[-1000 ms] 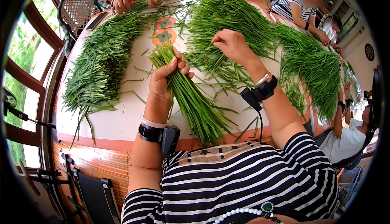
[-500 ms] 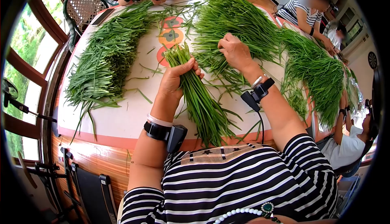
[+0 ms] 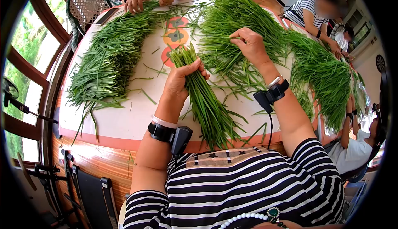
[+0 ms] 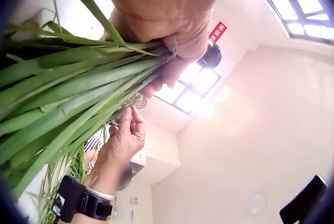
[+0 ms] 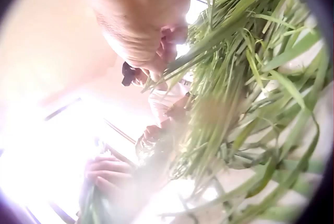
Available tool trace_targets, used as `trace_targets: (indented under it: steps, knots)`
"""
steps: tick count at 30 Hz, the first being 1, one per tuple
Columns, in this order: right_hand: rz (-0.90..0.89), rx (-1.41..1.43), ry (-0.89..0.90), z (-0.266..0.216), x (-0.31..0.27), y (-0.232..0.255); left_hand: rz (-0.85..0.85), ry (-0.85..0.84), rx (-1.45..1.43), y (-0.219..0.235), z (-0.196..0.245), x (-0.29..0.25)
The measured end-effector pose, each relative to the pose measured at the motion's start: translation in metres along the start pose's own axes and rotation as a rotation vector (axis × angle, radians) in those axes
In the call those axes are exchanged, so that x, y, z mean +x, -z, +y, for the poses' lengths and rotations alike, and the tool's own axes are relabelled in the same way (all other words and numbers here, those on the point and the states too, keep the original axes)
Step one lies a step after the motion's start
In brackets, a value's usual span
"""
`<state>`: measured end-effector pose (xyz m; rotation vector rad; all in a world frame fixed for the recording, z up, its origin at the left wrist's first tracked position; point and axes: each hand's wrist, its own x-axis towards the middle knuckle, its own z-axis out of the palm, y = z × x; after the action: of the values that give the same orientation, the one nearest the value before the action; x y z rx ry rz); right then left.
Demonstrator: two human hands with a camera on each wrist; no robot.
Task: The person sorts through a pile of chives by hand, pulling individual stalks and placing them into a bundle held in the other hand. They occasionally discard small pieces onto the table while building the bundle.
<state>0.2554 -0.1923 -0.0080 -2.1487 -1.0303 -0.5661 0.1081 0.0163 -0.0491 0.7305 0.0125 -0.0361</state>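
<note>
My left hand (image 3: 185, 76) grips a thick bundle of long green stalks (image 3: 209, 110), thumb across it, pale cut ends up and leafy ends hanging toward my body. The left wrist view shows its fingers (image 4: 172, 72) wrapped round the bundle (image 4: 62, 101). Right of it, my right hand (image 3: 252, 48) is over the near edge of a large stalk pile (image 3: 236, 13), thumb and fingertips together. In the right wrist view, that hand (image 5: 146, 25) pinches a few green stalks (image 5: 193, 54) at its fingertips; their far ends merge with the pile.
Another long pile (image 3: 107, 59) lies on the left of the white table (image 3: 124, 123), a third (image 3: 321, 75) on the right. Loose pieces are scattered between them. A phone (image 3: 105, 16) lies at the back left. Other people work at the far and right sides.
My left hand and the bundle have shifted right in view. My right hand has moved slightly right, its fingertips now over the pile. The person opposite has lowered a hand to the left pile.
</note>
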Motion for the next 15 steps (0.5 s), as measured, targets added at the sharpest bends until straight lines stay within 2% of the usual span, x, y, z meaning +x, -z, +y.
trace_targets:
  steps: [2,5,6,8,11,13,15]
  knots:
    - [0.017,0.185,-0.037,-0.005,0.005,0.008,-0.006,-0.007,0.009,-0.002,0.001,-0.002]
    - [0.030,0.628,-0.175,-0.007,0.015,0.011,-0.012,-0.024,0.016,-0.001,0.001,-0.001]
    - [-0.005,0.683,-0.264,-0.023,0.016,0.021,0.011,-0.034,0.033,-0.003,0.002,-0.002]
    - [-0.012,0.601,-0.162,-0.042,0.016,0.019,0.053,-0.056,0.068,-0.009,0.003,-0.003]
    - [-0.009,0.354,-0.058,-0.080,0.010,0.001,-0.001,-0.169,-0.017,-0.006,-0.003,0.001]
    - [0.020,0.259,0.103,-0.099,0.002,-0.014,0.025,-0.153,-0.015,0.001,-0.007,0.003]
    - [-0.028,0.223,0.104,-0.099,-0.004,-0.030,0.048,-0.140,-0.032,0.004,-0.007,0.004]
